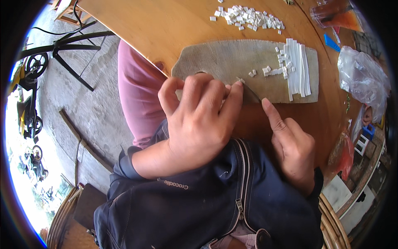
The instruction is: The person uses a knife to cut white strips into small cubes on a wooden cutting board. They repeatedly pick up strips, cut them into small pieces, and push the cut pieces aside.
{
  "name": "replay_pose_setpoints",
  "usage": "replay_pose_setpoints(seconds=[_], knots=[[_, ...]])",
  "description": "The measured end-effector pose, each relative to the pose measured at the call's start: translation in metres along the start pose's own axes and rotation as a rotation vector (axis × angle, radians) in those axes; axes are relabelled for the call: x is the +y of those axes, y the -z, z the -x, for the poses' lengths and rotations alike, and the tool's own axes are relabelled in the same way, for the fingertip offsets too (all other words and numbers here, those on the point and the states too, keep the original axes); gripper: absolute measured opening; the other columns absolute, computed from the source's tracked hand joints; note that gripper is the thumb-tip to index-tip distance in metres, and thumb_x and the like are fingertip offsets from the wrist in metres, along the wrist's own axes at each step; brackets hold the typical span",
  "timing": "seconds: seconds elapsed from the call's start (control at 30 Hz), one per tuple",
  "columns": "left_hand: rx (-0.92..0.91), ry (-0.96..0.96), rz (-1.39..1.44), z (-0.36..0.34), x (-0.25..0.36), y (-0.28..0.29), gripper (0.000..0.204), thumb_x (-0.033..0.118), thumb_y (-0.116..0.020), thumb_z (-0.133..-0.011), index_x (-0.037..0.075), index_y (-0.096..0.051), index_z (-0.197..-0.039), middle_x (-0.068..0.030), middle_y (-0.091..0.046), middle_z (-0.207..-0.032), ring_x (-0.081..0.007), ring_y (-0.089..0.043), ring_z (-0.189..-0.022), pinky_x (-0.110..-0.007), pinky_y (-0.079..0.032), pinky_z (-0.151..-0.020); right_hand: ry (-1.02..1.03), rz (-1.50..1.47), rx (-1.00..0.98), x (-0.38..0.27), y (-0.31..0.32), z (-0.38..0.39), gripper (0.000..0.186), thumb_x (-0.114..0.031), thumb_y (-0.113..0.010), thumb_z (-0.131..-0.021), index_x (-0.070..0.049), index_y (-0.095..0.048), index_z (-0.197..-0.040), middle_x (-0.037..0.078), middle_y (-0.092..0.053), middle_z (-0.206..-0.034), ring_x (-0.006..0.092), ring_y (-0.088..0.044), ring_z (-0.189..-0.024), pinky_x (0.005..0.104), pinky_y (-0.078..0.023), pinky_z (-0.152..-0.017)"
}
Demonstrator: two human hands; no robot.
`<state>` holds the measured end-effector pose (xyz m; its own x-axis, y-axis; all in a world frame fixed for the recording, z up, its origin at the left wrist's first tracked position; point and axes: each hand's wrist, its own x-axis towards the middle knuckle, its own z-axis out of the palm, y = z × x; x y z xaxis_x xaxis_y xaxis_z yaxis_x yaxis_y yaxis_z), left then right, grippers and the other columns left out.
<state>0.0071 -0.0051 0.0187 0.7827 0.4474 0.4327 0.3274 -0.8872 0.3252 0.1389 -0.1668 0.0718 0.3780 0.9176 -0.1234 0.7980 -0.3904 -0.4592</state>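
Observation:
My left hand (198, 108) is closed over the near edge of a grey-brown cutting board (215, 54), fingers curled. A small white piece (241, 80) shows at its fingertips; the rest of what it pinches is hidden. My right hand (292, 145) is wrapped round a knife (252, 94), its index finger stretched along the back of the dark blade. The handle is hidden in the palm. The blade's tip meets my left fingertips. Long white strips (299, 70) lie side by side at the board's right end, with small white squares (285, 62) on and beside them.
A heap of small white squares (253, 17) lies on the wooden table (145, 25) beyond the board. To the right are a clear plastic bag (360, 74), a cup of reddish-brown drink (338, 16) and a blue-handled tool (331, 42). A black metal stand (62, 47) is on the left floor.

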Motion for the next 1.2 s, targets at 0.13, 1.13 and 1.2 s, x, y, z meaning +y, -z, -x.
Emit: replay_pose_setpoints(seconds=[0.13, 1.13, 1.2], knots=[[0.018, -0.001, -0.031, 0.009, 0.001, -0.006, 0.036, 0.014, -0.072, -0.073, 0.011, -0.075, -0.109, 0.0018, -0.058, -0.089, -0.0195, -0.060, -0.095, -0.045, -0.040, -0.087, -0.003, 0.038, 0.022, -0.002, -0.006, 0.000, 0.075, 0.007, -0.067, -0.079, -0.016, -0.058, -0.150, 0.008, -0.040, -0.072, 0.0237, -0.051, -0.054, 0.0398, -0.049, -0.054], [-0.014, 0.010, 0.006, 0.014, 0.001, 0.002, 0.047, 0.015, -0.075, -0.069, 0.013, -0.076, -0.116, 0.0035, -0.065, -0.101, -0.0189, -0.060, -0.100, -0.042, -0.037, -0.092, -0.004, 0.018, 0.042, 0.001, -0.006, 0.002, 0.075, 0.012, -0.063, -0.080, -0.013, -0.057, -0.150, 0.010, -0.041, -0.071, 0.0239, -0.050, -0.055, 0.0399, -0.048, -0.056], [-0.017, 0.012, 0.004, 0.017, 0.001, 0.001, 0.047, 0.015, -0.075, -0.068, 0.014, -0.076, -0.116, 0.0041, -0.066, -0.102, -0.0188, -0.060, -0.101, -0.042, -0.037, -0.092, 0.000, -0.015, 0.063, 0.007, -0.006, 0.004, 0.075, 0.012, -0.063, -0.080, -0.013, -0.057, -0.150, 0.009, -0.041, -0.070, 0.0240, -0.049, -0.055, 0.0401, -0.048, -0.056]])
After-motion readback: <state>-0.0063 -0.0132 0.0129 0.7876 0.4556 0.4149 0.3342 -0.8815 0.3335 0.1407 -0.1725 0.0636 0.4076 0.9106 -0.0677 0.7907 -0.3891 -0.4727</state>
